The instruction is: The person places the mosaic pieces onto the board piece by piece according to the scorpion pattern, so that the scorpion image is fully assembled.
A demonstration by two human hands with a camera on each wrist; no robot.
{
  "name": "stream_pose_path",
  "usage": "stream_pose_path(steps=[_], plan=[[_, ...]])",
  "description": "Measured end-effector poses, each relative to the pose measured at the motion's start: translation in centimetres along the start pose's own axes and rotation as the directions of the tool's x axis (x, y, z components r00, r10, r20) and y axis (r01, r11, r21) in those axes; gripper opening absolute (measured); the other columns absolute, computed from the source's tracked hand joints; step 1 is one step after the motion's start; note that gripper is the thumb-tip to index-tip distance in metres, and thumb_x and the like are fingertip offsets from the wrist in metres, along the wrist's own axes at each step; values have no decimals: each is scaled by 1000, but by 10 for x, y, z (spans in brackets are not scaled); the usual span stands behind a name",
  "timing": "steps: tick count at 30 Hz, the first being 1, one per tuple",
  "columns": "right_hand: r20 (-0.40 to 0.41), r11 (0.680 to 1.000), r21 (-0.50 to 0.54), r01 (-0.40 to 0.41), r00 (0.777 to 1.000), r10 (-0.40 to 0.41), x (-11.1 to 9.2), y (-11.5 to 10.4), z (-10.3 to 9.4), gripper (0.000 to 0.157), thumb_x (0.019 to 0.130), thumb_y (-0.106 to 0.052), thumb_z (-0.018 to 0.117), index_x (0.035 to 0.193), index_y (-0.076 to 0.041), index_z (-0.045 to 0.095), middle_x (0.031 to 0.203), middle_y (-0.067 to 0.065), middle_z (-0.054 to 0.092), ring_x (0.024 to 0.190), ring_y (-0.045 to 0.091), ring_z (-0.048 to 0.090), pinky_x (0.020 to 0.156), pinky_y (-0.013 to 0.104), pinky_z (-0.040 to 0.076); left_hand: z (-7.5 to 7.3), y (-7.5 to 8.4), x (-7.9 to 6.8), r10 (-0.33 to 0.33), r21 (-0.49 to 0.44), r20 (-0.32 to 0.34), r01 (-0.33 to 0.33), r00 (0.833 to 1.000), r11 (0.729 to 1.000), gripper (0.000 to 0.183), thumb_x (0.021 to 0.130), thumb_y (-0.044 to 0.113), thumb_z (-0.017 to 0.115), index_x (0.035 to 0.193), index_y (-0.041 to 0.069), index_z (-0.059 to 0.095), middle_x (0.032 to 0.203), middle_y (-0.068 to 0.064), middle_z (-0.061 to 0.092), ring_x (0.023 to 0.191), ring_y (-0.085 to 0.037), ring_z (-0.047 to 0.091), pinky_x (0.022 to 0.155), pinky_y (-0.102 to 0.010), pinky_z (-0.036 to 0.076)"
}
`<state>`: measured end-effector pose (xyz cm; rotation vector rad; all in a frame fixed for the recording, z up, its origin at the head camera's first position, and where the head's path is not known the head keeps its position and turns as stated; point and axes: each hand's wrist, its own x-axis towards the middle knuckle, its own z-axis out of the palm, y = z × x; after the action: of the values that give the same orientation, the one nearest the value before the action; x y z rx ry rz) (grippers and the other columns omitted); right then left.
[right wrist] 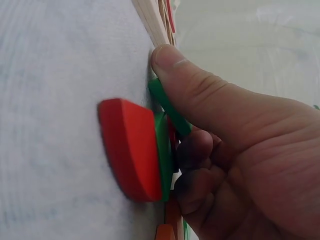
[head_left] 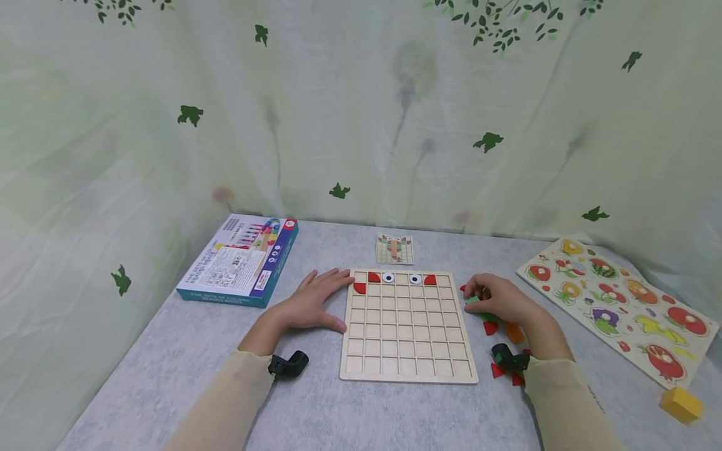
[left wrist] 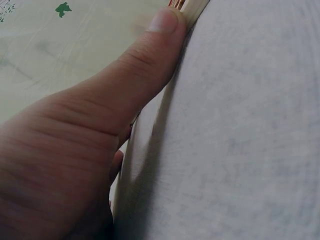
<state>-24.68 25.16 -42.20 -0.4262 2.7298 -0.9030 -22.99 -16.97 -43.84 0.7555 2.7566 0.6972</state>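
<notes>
A square wooden grid board (head_left: 403,326) lies flat on the table. Along its top row are red quarter-round pieces and two eye pieces (head_left: 388,277); another red piece (head_left: 360,288) sits at the left of the second row. My left hand (head_left: 316,304) is spread out, with fingertips and thumb at the board's left edge. Beyond the board's right edge, my right hand (head_left: 501,302) pinches a green block (right wrist: 169,106) between thumb and curled fingers. Close below it in the right wrist view are a red curved block (right wrist: 131,150) and another green one (right wrist: 163,160).
Several red blocks (head_left: 491,327) and an orange block (head_left: 514,332) lie around my right wrist. A small pattern card (head_left: 394,249) is behind the board. A box (head_left: 239,260) stands back left, a fruit-picture board (head_left: 620,307) at right, and a yellow block (head_left: 680,405) front right.
</notes>
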Motion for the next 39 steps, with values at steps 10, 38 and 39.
stream_pose_path(steps=[10, 38, 39], plan=[[49, 997, 82, -2, 999, -2, -1, -2, 1, 18, 87, -19, 78, 99, -12, 67, 81, 3, 50, 83, 20, 49, 70, 27, 41, 1, 0, -2, -2, -3, -1, 2, 1000, 1000, 105, 71, 63, 81, 157, 23, 34, 167, -2, 25, 157, -29, 13, 125, -61, -2], [95, 948, 318, -22, 995, -8, 2, -26, 1, 32, 93, -15, 70, 124, -7, 66, 107, 14, 64, 82, 20, 69, 77, 28, 60, -1, -1, 0, -15, -6, 16, 15, 1000, 1000, 107, 71, 63, 81, 158, 25, 31, 168, 1, 23, 158, -26, 10, 126, -57, -3], [83, 953, 303, -17, 996, -9, 3, -28, 2, 32, 93, -15, 71, 123, -8, 66, 105, 13, 66, 81, 20, 69, 76, 28, 60, -1, -1, 0, -18, -5, 18, 18, 1000, 1000, 107, 71, 63, 80, 158, 25, 31, 168, 2, 22, 158, -26, 10, 127, -57, -3]])
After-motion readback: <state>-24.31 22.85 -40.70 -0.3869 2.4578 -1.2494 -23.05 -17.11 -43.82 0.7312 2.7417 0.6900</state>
